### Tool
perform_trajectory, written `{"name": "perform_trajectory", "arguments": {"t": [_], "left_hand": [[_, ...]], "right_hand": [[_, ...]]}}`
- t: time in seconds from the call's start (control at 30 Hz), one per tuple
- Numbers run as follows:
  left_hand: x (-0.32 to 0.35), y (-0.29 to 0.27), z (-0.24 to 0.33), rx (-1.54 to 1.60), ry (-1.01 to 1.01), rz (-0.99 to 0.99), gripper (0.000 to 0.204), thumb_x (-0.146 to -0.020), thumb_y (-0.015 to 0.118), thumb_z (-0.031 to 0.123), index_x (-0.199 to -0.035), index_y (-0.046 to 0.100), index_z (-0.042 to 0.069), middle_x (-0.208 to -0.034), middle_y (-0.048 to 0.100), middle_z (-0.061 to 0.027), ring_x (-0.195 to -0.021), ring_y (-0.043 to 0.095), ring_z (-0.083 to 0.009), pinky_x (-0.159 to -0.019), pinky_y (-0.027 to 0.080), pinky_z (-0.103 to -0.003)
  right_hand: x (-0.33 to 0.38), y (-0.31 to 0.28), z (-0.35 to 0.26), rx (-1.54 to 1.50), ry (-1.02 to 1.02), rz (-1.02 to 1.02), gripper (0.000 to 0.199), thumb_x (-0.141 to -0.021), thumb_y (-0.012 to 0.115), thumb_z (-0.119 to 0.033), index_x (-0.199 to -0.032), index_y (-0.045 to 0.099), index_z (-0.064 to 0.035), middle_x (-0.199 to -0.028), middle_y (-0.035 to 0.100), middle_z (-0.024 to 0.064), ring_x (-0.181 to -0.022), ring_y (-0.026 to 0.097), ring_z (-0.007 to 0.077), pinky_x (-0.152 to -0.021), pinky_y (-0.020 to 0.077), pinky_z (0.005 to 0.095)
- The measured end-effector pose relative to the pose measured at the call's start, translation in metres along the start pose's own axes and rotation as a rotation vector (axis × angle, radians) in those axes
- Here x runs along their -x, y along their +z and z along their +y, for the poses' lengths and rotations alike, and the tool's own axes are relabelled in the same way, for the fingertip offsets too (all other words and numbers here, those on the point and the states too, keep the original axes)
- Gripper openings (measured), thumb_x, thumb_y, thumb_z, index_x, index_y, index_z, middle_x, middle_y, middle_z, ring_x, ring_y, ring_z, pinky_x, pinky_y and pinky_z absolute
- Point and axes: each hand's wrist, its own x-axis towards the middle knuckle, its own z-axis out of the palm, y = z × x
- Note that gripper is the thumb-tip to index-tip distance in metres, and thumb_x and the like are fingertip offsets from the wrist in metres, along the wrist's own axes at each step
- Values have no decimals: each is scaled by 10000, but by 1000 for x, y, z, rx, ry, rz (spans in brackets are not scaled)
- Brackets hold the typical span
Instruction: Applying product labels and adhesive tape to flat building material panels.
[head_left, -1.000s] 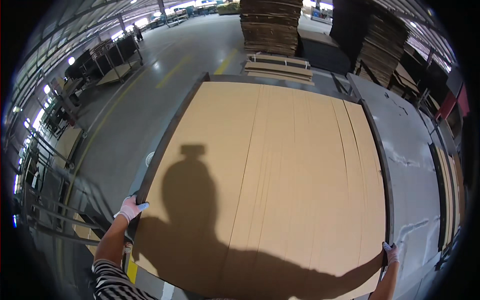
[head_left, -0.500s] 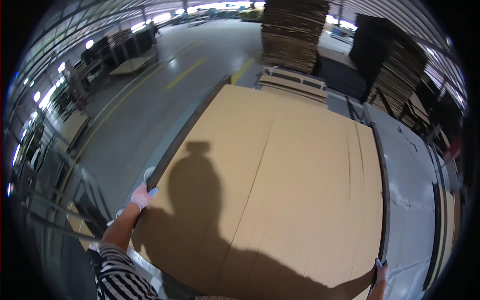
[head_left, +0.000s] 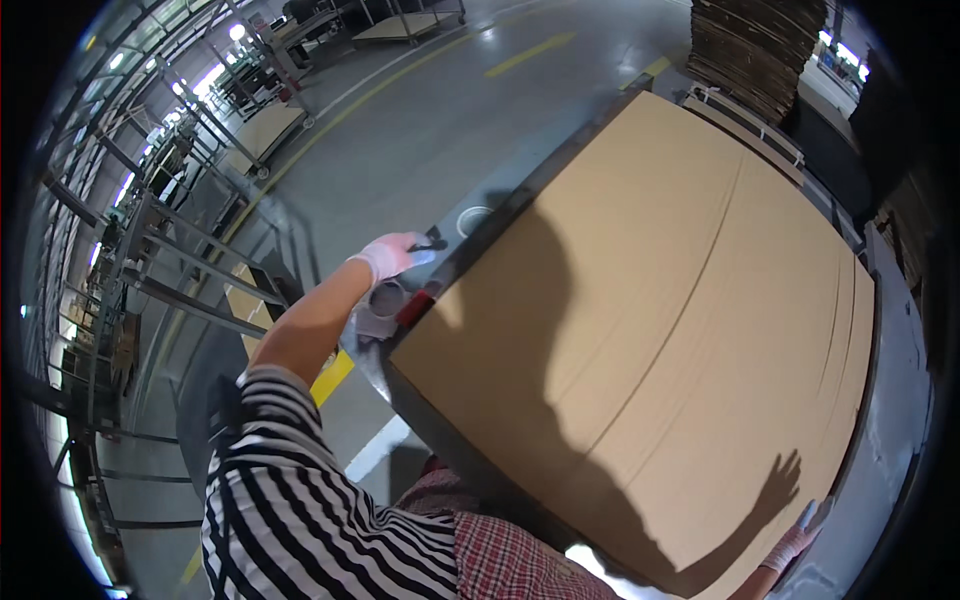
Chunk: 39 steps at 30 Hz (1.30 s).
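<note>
A large tan board (head_left: 640, 330), like cardboard sheet, lies framed by dark edge strips (head_left: 560, 180) on a grey table. My left hand (head_left: 392, 256), gloved in white and pink with bluish fingertips, is beyond the left strip. It is closed on a small dark tool (head_left: 433, 241) whose exact kind I cannot make out. Near it are a white ring (head_left: 474, 220), a grey round cup-like thing (head_left: 387, 298) and a red piece (head_left: 415, 308) against the strip. At the near right edge my gloved right hand (head_left: 795, 542) rests with its fingers stretched out.
Metal rail frames (head_left: 200, 260) stand to my left. Farther off is a wheeled cart (head_left: 265, 135) with a flat top. A tall stack of brown sheets (head_left: 755, 50) rises beyond the board. Yellow lines (head_left: 530, 55) mark the floor.
My left hand has left the left strip and moved outward, now holding a small dark tool. My right hand's fingers have straightened at the right edge. The view has swung to the left.
</note>
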Motion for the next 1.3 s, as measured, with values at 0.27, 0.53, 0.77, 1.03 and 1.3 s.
{"name": "perform_trajectory", "arguments": {"t": [0.27,0.53,0.77,1.03,1.3], "left_hand": [[79,95,-263,199,2,41,556,-888,679,359,-1367,536,114,-1324,584,-182,-1213,555,-371,-1026,464,-423],[4,67,-244,14,259,-183,287,-884,558,182,-1142,667,120,-1039,696,-193,-995,650,-397,-875,521,-443],[2,36,-220,140,345,175,581,-836,666,341,-1364,551,130,-1315,582,-214,-1183,574,-396,-1003,481,-429],[7,101,-186,-37,678,199,579,-843,640,314,-1394,525,179,-1460,401,-243,-1359,366,-443,-1167,283,-506],[-77,94,-155,-49,814,191,463,-917,550,172,-1378,523,138,-1511,342,-253,-1383,333,-455,-1175,283,-493]], "right_hand": [[221,69,-326,-754,-35,-369,337,-1018,483,-75,-1336,528,25,-1178,643,106,-1042,623,197,-1002,460,350],[354,155,-625,-523,-613,-945,307,-884,704,-199,-1142,664,-38,-1129,697,157,-1036,674,320,-918,529,382],[405,206,-701,-9,-795,-989,429,-907,648,-277,-1264,583,-49,-1114,661,177,-1067,628,363,-925,511,432],[400,320,-734,517,-633,-991,257,-948,514,-156,-1105,715,-125,-1040,731,117,-982,708,281,-778,542,403],[406,337,-747,441,-322,-1076,504,-926,581,-228,-1396,469,-85,-1011,730,136,-958,720,327,-813,572,453]]}}
